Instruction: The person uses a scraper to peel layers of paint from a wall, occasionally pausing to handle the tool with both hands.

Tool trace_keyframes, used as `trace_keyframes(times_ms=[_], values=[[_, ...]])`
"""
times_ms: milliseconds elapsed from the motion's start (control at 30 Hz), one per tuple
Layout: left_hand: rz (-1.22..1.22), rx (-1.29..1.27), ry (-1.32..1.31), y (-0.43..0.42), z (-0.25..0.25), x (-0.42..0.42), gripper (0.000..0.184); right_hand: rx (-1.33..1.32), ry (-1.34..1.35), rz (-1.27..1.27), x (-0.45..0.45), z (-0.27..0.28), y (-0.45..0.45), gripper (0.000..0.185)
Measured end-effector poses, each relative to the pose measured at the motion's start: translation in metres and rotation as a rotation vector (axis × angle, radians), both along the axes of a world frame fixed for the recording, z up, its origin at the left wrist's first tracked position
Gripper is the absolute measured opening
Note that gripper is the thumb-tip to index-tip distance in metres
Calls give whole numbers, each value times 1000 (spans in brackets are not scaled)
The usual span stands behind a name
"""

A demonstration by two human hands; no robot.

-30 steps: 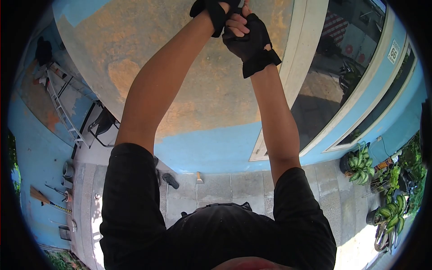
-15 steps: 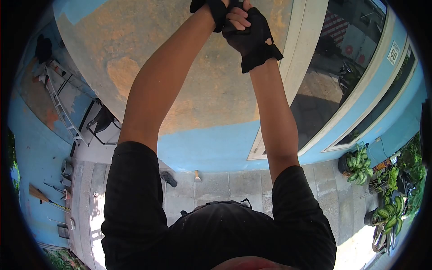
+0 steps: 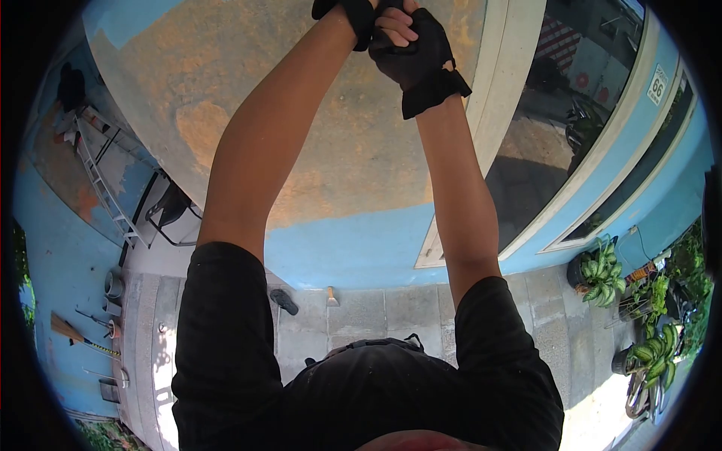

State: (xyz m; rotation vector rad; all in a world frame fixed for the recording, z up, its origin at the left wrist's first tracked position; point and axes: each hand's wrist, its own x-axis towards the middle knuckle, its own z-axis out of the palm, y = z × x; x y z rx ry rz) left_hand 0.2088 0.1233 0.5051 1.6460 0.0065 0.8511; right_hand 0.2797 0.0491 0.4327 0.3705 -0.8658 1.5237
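Note:
Both arms reach up to the top edge, in front of a wall (image 3: 353, 150) with patchy brown and grey plaster above blue paint. My right hand (image 3: 406, 45), in a black fingerless glove, has its fingers curled round something dark that I cannot make out. Beside it, my left hand (image 3: 353, 11) wears a black glove or wrist strap; its fingers are cut off by the frame or hidden. The two hands are close together. A scraper-like tool (image 3: 332, 297) and a dark shoe (image 3: 284, 301) are on the paving at the foot of the wall.
At the left, a person in dark clothes (image 3: 71, 89) is near a metal ladder (image 3: 101, 184), with a black chair (image 3: 171, 207) beside it. A broom (image 3: 66, 328) leans at the lower left. Framed glass (image 3: 549, 135) and potted plants (image 3: 600, 272) are on the right.
Both hands have moved slightly up and left, still close together. The shoe and the scraper-like tool stay on the ground.

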Motion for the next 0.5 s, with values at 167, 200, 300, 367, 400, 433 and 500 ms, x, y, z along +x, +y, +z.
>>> trace_keyframes(times_ms=[167, 200, 300, 367, 400, 433, 500], values=[[-48, -99, 152, -35, 18, -38, 35, 26, 68, 56, -11, -7, 1, 27], [-31, -89, 149, -34, 18, -39, 35, 3, 105, 30, -12, -13, 3, 22], [-5, -59, 151, -34, 17, -33, 35, 4, 91, 28, -6, -1, 0, 25], [20, -51, 149, -33, 12, -33, 34, 1, 74, 25, -8, -4, 2, 39], [39, -44, 149, -31, 11, -35, 34, 19, 111, 52, -10, -13, 8, 26], [54, -24, 145, -30, 15, -35, 34, 50, 145, 75, -8, -16, 14, 20], [79, -4, 144, -29, 13, -34, 34, 37, 144, 91, -13, -18, 10, 20]])
